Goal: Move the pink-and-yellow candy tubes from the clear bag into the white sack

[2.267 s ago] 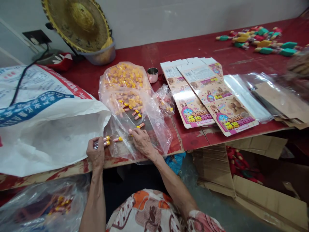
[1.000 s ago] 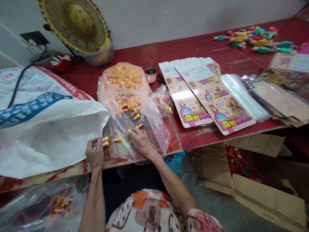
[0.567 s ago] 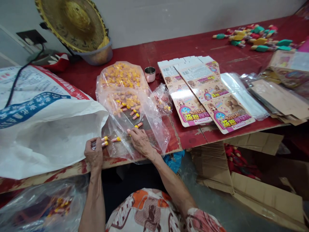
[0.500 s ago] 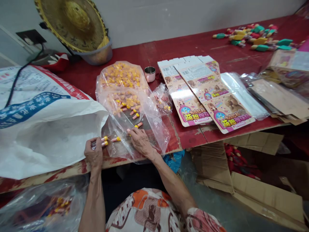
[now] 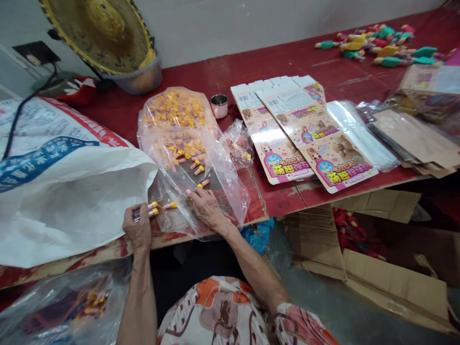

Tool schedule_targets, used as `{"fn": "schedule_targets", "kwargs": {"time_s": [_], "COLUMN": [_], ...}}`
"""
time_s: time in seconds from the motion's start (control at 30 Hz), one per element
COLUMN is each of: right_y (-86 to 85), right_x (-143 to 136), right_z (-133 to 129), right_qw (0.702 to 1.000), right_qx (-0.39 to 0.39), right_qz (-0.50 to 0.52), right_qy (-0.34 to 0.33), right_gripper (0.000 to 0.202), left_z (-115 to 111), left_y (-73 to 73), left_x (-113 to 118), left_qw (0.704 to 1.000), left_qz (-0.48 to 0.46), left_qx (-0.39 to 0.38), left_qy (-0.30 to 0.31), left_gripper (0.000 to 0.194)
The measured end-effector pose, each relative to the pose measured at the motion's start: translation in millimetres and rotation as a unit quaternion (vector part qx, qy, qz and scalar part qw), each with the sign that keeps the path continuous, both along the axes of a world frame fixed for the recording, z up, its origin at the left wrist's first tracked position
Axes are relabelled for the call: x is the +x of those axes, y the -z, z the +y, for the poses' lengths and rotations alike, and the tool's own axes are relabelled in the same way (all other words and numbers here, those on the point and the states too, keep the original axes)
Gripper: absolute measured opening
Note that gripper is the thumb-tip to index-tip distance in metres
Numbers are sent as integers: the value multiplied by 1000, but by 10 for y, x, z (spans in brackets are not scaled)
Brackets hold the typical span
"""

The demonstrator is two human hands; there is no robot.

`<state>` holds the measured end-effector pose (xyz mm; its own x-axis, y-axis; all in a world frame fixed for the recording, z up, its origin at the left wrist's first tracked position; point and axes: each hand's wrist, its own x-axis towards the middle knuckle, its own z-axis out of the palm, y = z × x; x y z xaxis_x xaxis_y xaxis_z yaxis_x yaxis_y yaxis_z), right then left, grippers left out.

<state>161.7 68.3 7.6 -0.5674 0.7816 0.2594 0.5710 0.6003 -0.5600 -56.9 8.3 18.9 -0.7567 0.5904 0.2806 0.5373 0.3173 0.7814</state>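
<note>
Left hand at the bench's front edge, beside the open mouth of a white printed sack. Fingers curled closed round a few small tubes, yellow caps pointing right; exact count hidden by the fingers.

Right hand palm down, inward of the front edge, on the open end of a clear plastic bag. Fingers bent and close together; a tube partly shows at the fingertips, but cannot tell whether it is gripped.

Loose tube lies between the hands, cap to the right. Another tube sits just beyond the right fingertips. The main heap of yellow-capped tubes fills the bag's far end, toward the back edge of the red bench.

Right of the bag: a small clear packet, a pink metal mug farther back, then overlapping printed cartons reaching the front edge.
</note>
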Motion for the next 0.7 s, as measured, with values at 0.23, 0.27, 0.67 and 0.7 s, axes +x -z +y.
{"fn": "schedule_targets", "kwargs": {"time_s": [0.23,0.27,0.67,0.7], "right_y": [-29,-31,-23,-26], "right_x": [-1,-1,-2,-2], "right_z": [-7,-8,-15,-15], "right_qw": [1000,1000,1000,1000], "right_qx": [-3,-4,6,6], "right_qz": [-7,-7,-11,-14], "right_qy": [2,1,3,3], "right_gripper": [34,35,31,31], "left_z": [-10,-10,2,1], "left_y": [-17,-19,-30,-34], "left_x": [14,16,11,13], "left_qw": [1000,1000,1000,1000], "left_qz": [-3,-4,-1,0], "left_qx": [0,2,-4,-6], "left_qy": [6,7,1,1], "left_gripper": [38,38,37,38]}}
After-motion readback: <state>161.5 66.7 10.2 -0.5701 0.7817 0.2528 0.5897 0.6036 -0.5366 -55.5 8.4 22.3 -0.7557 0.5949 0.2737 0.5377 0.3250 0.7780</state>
